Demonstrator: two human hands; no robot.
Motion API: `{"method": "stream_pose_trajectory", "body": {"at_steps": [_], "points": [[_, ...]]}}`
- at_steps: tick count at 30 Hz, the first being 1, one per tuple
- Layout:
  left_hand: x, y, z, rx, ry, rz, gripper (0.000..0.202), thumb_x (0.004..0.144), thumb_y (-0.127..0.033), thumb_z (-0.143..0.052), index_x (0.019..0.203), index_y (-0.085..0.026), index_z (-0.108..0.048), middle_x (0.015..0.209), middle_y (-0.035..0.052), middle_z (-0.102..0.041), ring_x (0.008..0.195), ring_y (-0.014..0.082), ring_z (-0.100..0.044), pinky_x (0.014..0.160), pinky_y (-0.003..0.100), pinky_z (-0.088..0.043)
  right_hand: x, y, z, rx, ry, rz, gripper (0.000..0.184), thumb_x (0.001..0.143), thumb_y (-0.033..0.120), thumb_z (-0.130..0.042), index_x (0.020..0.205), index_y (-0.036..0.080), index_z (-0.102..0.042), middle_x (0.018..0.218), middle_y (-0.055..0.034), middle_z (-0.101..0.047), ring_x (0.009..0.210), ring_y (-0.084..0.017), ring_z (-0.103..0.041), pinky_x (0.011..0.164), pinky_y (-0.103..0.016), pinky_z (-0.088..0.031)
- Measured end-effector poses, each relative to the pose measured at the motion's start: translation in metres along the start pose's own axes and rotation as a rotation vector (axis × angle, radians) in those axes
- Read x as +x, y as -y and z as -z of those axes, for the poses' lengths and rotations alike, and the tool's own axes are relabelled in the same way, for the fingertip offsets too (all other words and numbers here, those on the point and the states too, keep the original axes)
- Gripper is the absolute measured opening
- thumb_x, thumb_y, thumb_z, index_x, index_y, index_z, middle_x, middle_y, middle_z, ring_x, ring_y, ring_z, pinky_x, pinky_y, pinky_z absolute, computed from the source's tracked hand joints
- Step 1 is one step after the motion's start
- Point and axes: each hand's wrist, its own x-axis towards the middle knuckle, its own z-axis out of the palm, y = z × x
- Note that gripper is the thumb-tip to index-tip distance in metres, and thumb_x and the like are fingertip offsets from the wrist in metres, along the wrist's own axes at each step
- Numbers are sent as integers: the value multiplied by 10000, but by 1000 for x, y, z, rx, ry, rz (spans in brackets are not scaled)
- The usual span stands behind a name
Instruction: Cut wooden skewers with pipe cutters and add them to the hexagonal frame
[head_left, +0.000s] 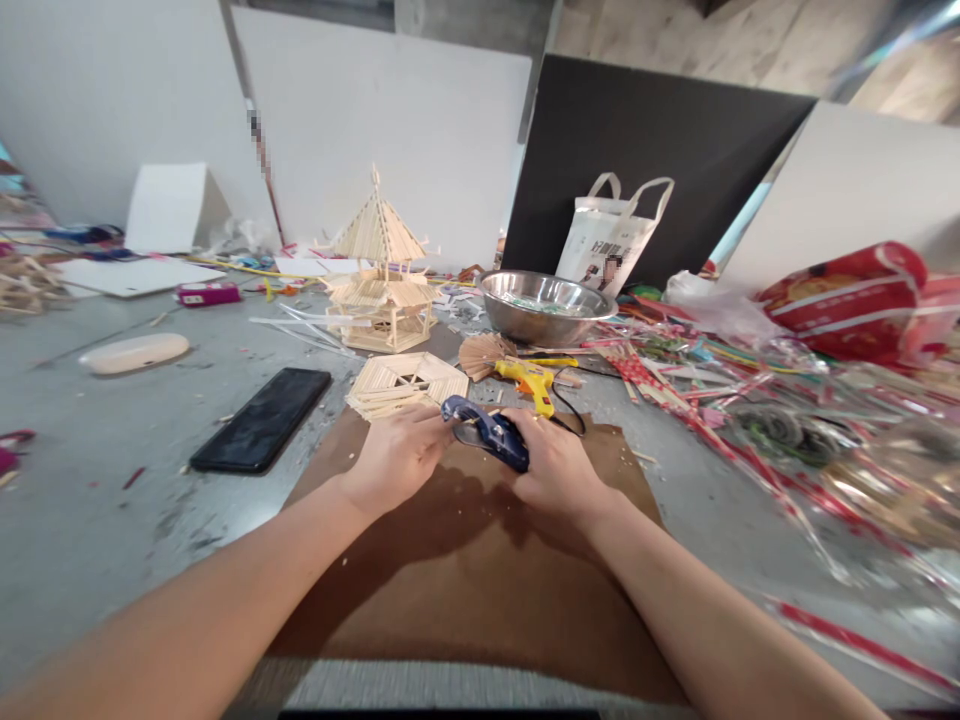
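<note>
My right hand (556, 468) is wrapped round a dark blue glue gun (486, 432), its nozzle pointing left toward my left hand (396, 455). That left hand is closed, fingers curled at the nozzle; what it pinches is hidden. Both hands rest over a brown cardboard sheet (480, 580). Just beyond the left hand lies a flat hexagonal piece of wooden sticks (406, 384). A yellow glue gun (531, 378) lies behind the right hand. Further back stands a stick-built pavilion model (382, 275).
A black phone (262, 418) lies at the left on the grey table. A steel bowl (546, 305), a white tote bag (611, 240) and a small wooden fan piece (484, 352) sit behind. Red packets and loose sticks (750, 400) clutter the right side.
</note>
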Motion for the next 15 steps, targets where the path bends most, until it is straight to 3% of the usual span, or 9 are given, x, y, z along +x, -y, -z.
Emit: {"method": "stream_pose_trajectory", "body": {"at_steps": [9,15], "points": [[0,-1,0,13,0,-2,204,753,-127,-413,659,-156,-591,668,41,-601,655,135,-550,584,219,-418,1,-1,3,-69,24,-3,504,576,197,-493,1073,195,-413,970,-52,-555,863,-207,-513,704,-283,-353],[-2,1,-3,22,-2,11,183,768,-162,-427,761,-182,-609,710,35,-622,669,141,-567,592,228,-422,1,-1,3,-90,38,-21,425,581,194,-492,1003,196,-450,881,-41,-585,783,-187,-533,626,-250,-335]]}}
